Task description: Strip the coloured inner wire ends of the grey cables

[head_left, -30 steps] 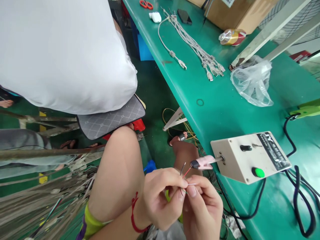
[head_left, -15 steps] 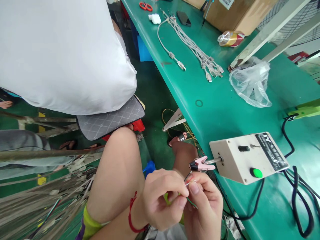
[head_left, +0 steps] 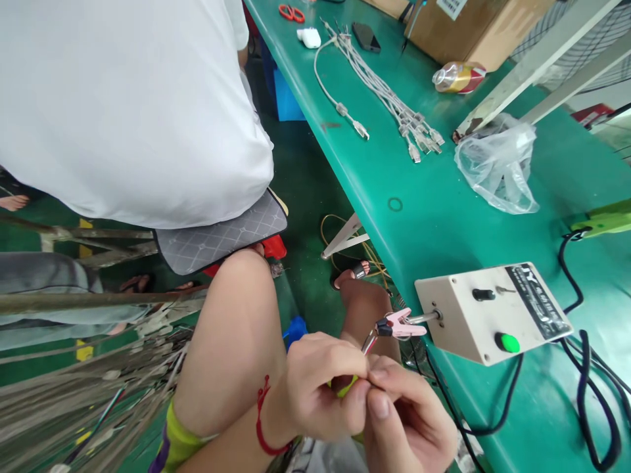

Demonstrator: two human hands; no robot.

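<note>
left hand [head_left: 323, 387] and right hand [head_left: 411, 414] pinch wires [head_left: 369, 343] — clear of the table [head_left: 394, 230] edge (just).

L hand [head_left: 328, 387], R hand [head_left: 411, 414] tip-to-tip, both pinched, thumb vs. index.

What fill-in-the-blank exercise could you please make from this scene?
Thin ____ stick up from the left hand towards the clip.
The round button on the pale box is ____.
The bracelet is ____.
The bottle lies on its ____ on the table.

Missing words: wires; green; red; side.
</note>
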